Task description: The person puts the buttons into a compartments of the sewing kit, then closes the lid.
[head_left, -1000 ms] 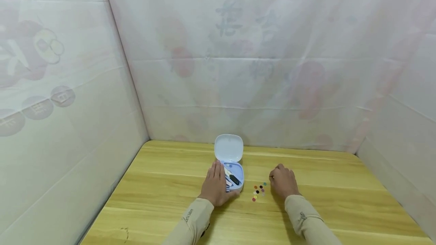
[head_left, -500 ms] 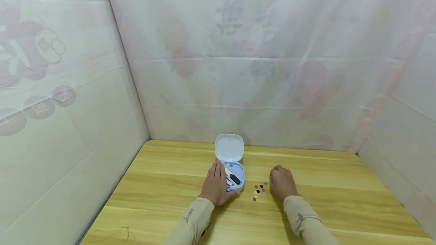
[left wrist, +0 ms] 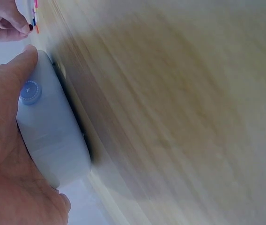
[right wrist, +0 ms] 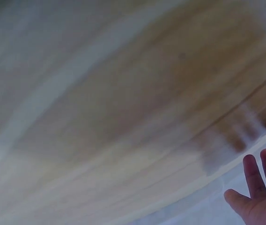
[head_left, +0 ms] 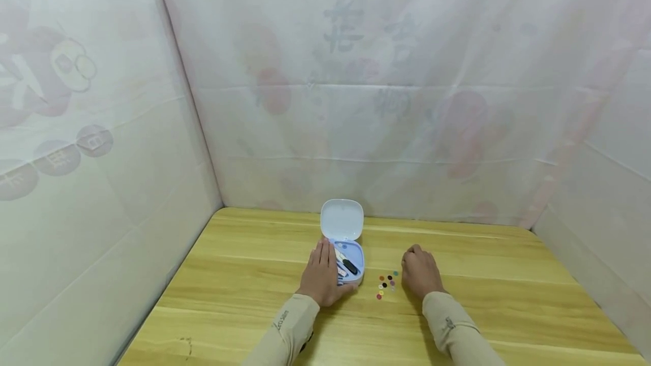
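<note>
A blue sewing kit box (head_left: 359, 284) stands on the table with its white lid (head_left: 342, 219) raised. My left hand (head_left: 320, 275) holds it, fingers along its left side and thumb across its front. In the left wrist view, a round blue catch (left wrist: 30, 92) shows near that thumb. Inside the box lies a black-handled tool (head_left: 350, 267), partly beside small white items. Right of the box, several small coloured buttons (head_left: 385, 285) lie loosely grouped. My right hand (head_left: 421, 273) is just beyond them, pinching a small dark button (left wrist: 30, 27) between thumb and finger.
The wooden table (head_left: 244, 275) reaches back to a pale printed cloth wall (head_left: 285, 129), with more cloth at both sides. The raised lid stands close to the back edge. A small dark mark (head_left: 188, 348) is on the wood at front left.
Both hands keep almost the same places. The right hand has turned slightly and shifted a touch to the left; box and loose buttons look the same.
</note>
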Demonstrator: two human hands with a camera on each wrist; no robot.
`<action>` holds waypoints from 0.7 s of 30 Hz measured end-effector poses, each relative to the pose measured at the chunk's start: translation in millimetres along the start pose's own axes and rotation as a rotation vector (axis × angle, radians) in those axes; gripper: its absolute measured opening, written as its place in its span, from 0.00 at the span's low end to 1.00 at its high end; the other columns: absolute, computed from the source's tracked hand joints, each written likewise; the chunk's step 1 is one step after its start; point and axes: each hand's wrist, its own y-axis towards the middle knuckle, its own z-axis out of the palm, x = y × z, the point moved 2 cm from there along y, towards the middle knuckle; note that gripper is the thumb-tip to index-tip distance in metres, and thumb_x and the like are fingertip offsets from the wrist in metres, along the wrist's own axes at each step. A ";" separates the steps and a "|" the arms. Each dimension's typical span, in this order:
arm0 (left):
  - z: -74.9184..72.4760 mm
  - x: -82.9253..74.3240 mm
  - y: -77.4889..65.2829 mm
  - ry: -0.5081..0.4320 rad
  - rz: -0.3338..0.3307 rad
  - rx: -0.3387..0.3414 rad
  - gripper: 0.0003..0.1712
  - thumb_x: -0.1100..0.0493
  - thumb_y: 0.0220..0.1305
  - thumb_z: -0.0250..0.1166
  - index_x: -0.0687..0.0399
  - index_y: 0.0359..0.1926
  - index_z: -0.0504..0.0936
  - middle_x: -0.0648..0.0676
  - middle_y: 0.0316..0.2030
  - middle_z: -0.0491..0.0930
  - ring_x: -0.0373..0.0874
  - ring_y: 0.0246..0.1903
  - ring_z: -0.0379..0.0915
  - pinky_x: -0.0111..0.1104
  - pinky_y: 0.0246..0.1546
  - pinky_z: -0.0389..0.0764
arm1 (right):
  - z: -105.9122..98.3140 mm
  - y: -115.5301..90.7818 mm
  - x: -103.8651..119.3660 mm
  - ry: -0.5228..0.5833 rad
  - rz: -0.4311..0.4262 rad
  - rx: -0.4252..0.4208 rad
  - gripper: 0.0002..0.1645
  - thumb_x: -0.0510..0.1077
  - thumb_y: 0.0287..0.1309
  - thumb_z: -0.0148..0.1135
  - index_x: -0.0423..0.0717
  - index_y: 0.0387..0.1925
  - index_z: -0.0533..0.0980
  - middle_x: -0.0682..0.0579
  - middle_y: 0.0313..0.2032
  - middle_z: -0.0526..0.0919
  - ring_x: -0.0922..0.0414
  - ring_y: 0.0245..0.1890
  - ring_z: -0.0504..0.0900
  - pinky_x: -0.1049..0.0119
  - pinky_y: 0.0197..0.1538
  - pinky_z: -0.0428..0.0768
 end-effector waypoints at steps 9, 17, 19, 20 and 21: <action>0.4 -5.2 3.2 0.015 0.002 -0.004 0.66 0.20 0.59 0.58 0.72 0.75 0.56 0.69 0.75 0.56 0.61 0.75 0.52 0.45 0.74 0.57 | -3.6 -0.3 -4.2 0.048 0.030 0.017 0.05 0.31 0.64 0.61 0.31 0.33 0.82 0.36 0.45 0.78 0.38 0.45 0.80 0.41 0.56 0.77; -6.3 -8.4 0.2 0.021 0.000 0.003 0.65 0.21 0.58 0.59 0.72 0.74 0.58 0.69 0.74 0.58 0.61 0.74 0.54 0.45 0.73 0.60 | -3.2 3.8 0.5 0.198 0.043 -0.036 0.10 0.33 0.69 0.56 0.35 0.34 0.82 0.38 0.48 0.77 0.41 0.47 0.79 0.44 0.53 0.80; -6.8 -7.8 0.3 0.020 -0.002 -0.004 0.65 0.21 0.58 0.60 0.72 0.74 0.59 0.69 0.74 0.58 0.61 0.74 0.54 0.45 0.73 0.60 | -3.6 9.5 8.7 0.216 0.022 -0.059 0.10 0.33 0.70 0.56 0.35 0.35 0.82 0.39 0.49 0.77 0.42 0.48 0.79 0.45 0.52 0.81; -6.7 -7.3 0.3 0.023 -0.002 -0.010 0.65 0.21 0.58 0.60 0.72 0.74 0.59 0.69 0.74 0.58 0.61 0.74 0.54 0.45 0.73 0.60 | -4.2 12.5 13.8 0.227 0.012 -0.069 0.10 0.34 0.70 0.56 0.35 0.35 0.82 0.39 0.50 0.77 0.42 0.48 0.79 0.45 0.51 0.81; -6.3 -6.7 0.4 0.025 -0.003 -0.016 0.65 0.21 0.58 0.60 0.72 0.74 0.59 0.69 0.74 0.59 0.61 0.74 0.55 0.45 0.73 0.60 | -4.9 15.4 19.4 0.238 0.004 -0.078 0.10 0.34 0.70 0.57 0.35 0.35 0.82 0.39 0.50 0.77 0.43 0.48 0.80 0.46 0.50 0.81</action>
